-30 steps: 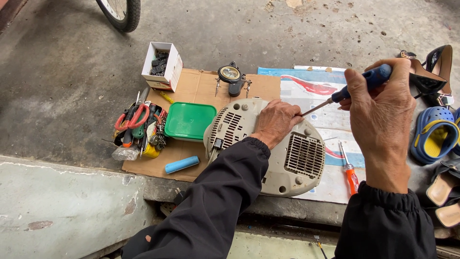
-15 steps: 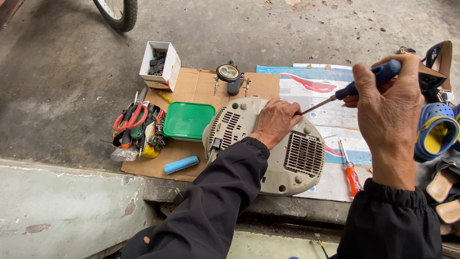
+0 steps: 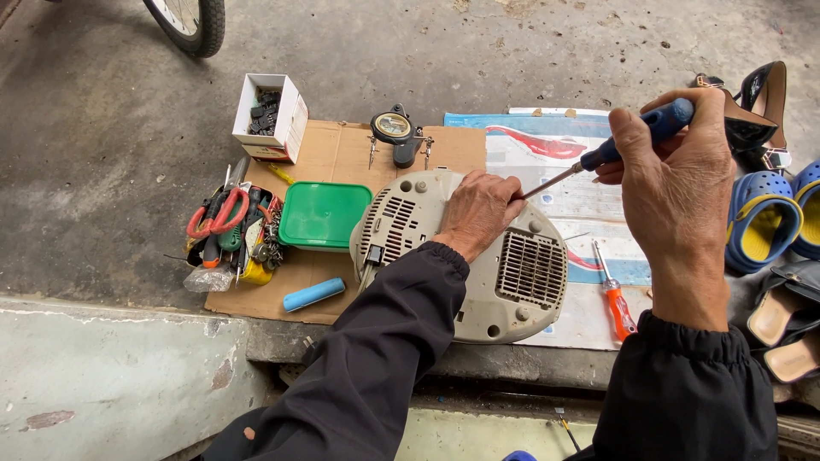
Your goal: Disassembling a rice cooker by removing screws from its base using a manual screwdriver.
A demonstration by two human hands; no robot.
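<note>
A round beige appliance base with vent grilles lies upside down on the ground. My left hand rests on top of it, fingers curled at its middle. My right hand grips a blue-handled screwdriver, whose shaft slants down to a tip right by the left fingers, on the base's upper right part. Both arms wear black sleeves.
A green lid, a blue cylinder, a tool pile with red-handled pliers, a white box of small parts and a dial gauge lie on cardboard. An orange screwdriver lies right; shoes beyond. Bicycle wheel far left.
My right hand with the screwdriver has shifted slightly right and up. The left hand stays on the base.
</note>
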